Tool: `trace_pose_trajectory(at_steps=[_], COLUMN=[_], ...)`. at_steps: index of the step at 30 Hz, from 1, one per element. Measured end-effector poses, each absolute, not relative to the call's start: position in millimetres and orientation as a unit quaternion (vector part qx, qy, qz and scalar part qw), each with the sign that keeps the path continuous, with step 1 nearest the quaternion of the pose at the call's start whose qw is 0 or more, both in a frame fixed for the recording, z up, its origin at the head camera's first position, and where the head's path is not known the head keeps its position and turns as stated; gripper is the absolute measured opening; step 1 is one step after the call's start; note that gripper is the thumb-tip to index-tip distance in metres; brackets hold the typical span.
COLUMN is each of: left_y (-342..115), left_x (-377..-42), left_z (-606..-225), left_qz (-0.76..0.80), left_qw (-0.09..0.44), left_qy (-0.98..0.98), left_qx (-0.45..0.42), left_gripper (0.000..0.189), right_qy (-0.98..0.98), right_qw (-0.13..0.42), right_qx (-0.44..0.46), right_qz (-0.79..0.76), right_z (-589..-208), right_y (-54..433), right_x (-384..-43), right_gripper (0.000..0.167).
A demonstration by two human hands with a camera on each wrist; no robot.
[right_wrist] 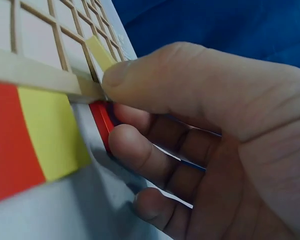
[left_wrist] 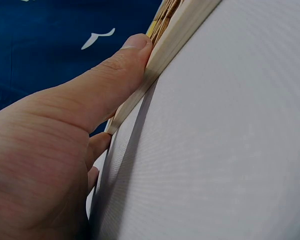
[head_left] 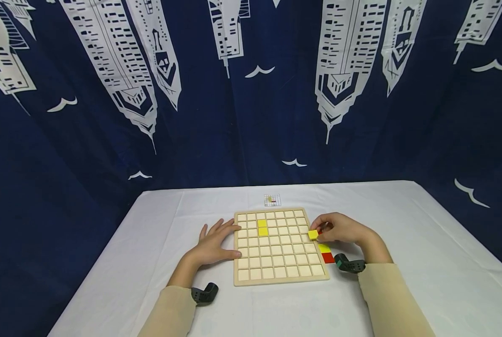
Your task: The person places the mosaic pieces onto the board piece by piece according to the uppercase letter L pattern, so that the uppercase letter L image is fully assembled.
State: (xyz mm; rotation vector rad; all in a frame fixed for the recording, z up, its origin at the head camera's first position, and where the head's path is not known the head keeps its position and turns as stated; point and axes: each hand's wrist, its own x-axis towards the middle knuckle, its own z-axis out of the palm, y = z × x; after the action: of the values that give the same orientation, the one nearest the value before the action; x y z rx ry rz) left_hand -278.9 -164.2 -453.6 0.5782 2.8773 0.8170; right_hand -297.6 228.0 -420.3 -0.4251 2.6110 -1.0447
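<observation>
A wooden grid board (head_left: pixel 282 281) with pale square cells lies on the table. Two yellow tiles (head_left: pixel 262 231) fill neighbouring cells in its upper left part. My left hand (head_left: pixel 212 247) is spread at the board's left side, thumb and fingertips touching the frame. At the right edge, my right hand (head_left: pixel 341 228) pinches a yellow tile (head_left: pixel 313 235) just over the frame; in the right wrist view the thumb covers part of it. Below those fingers is a red tile (right_wrist: pixel 101 125). Nearby on the table lie another yellow tile (head_left: pixel 325 248) and another red tile (head_left: pixel 328 258).
Behind the board lies a small card (head_left: pixel 272 200) printed with a grid and coloured marks. The table (head_left: pixel 428 234) wears a white cloth. A dark blue curtain (head_left: pixel 242 121) with white buildings and birds hangs behind it. Each wrist carries a black device (head_left: pixel 205 294).
</observation>
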Motion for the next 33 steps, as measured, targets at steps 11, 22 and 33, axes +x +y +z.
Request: trace_pose_trajectory(at_steps=[11,22,33], left_y=[-164,-164,-163], left_x=[-278,-278,-277], left_z=[-453,-452,-452], left_qz=[0.269,0.269,0.27], left_qw=[0.046,0.048,0.048], left_qy=[0.943,0.943,0.943], left_qx=[0.188,0.189,0.187], left_gripper=[0.078,0.077,0.077], right_qy=[0.901,0.889,0.884], right_qw=[0.122,0.106,0.109], right_qx=[-0.189,-0.211,-0.222], right_qz=[-0.372,-0.392,-0.397], right_z=[-414,-411,-414], right_y=[212,194,181], right_x=[-298,-296,-293], right_gripper=[0.023,0.024,0.024])
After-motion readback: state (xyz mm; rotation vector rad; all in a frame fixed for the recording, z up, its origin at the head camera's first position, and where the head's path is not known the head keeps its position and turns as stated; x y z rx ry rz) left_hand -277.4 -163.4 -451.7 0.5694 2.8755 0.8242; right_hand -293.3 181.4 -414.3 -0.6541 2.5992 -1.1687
